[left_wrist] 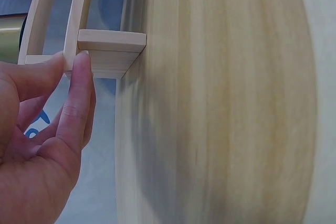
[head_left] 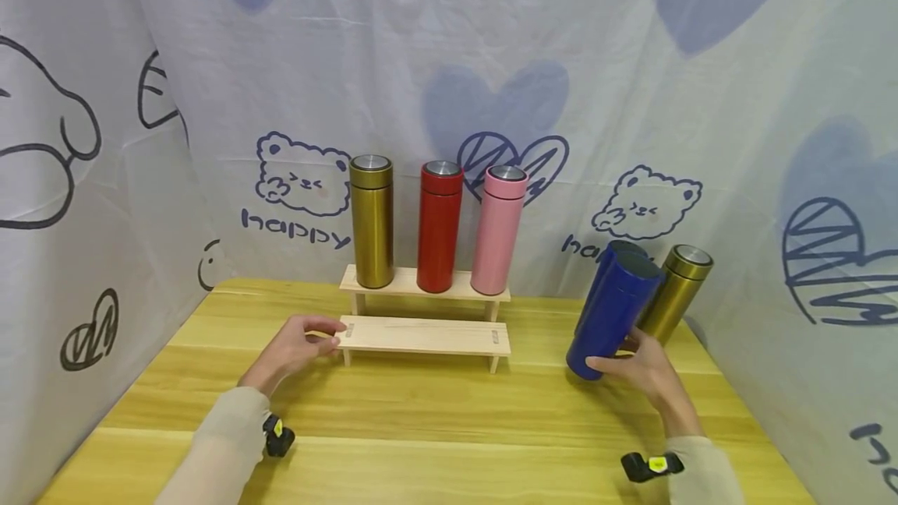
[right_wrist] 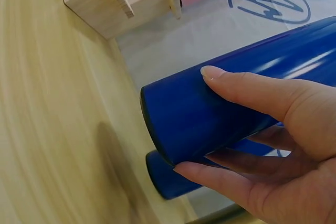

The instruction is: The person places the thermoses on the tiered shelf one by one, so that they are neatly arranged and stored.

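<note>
My right hand (head_left: 641, 369) grips a blue thermos bottle (head_left: 613, 310) near its base, thumb on one side and fingers on the other. In the right wrist view that blue thermos (right_wrist: 184, 108) tilts, its base raised off the table. Behind it stands a second blue thermos (right_wrist: 170, 177), mostly covered by the held one in the head view. My left hand (head_left: 298, 345) pinches the left end of the lower board of a two-step wooden rack (head_left: 424, 336); the left wrist view shows thumb and fingertips on the rack's board edge (left_wrist: 71, 35).
On the rack's upper step stand a gold thermos (head_left: 372, 224), a red thermos (head_left: 440, 232) and a pink thermos (head_left: 499, 232). Another gold thermos (head_left: 677, 294) is right of the blue ones. The wooden table (head_left: 421, 443) ends at a printed cloth (head_left: 393, 37) behind and at both sides.
</note>
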Available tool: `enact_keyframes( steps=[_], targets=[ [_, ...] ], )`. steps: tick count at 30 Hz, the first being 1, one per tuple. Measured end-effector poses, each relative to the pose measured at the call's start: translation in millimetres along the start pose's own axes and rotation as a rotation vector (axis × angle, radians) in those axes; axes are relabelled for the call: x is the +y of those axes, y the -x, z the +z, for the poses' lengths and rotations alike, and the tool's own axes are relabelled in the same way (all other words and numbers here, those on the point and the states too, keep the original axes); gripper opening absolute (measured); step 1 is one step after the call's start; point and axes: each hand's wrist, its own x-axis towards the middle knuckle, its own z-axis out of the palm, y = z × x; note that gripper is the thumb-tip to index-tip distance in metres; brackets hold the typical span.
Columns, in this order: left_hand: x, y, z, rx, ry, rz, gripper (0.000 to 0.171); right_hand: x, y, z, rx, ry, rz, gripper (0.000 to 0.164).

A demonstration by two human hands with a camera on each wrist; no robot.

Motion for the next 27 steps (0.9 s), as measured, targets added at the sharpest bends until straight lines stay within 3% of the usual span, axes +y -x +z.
enact_keyframes(
  steps=[27],
  targets=[
    [-0.4, -0.7, 1.0, 0.004, -0.006, -0.006, 0.032, -53, -8, 20, -0.07, 0.045, -0.057, 0.099]
  ],
)
